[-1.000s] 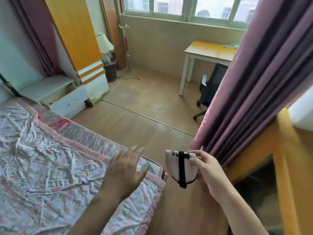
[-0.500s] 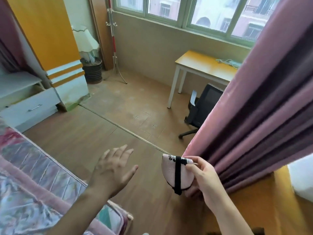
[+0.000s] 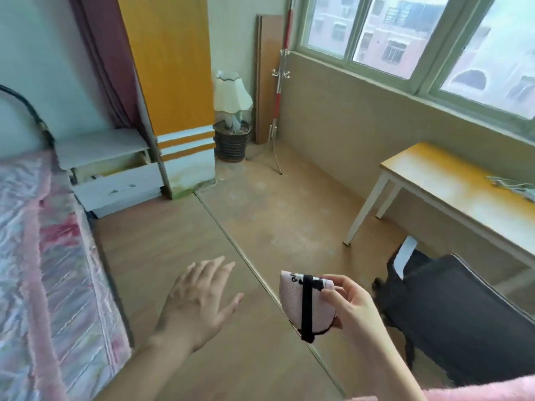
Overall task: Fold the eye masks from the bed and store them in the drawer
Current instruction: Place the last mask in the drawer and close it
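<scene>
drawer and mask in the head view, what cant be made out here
- Drawer, head view: it stands open, but its front panel and the nightstand top hide most of the inside, so its contents cannot be told.
- Mask, head view: folded in the right hand; fingers cover one edge, and the print is too small to read.
- Bed, head view: cut off by the left edge, so any remaining masks are unseen.

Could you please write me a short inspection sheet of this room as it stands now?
Surface: bed with pink quilt at left; no masks seen on it.
Job's things: folded pink eye mask, black strap across it; bedside drawer pulled open.
Clutter: lamp on a basket, coat stand.
Grippers: right hand pinches the mask; left hand open, holding nothing.
Cables: nothing seen.
Surroundings: desk, black chair, window, wooden floor.
</scene>
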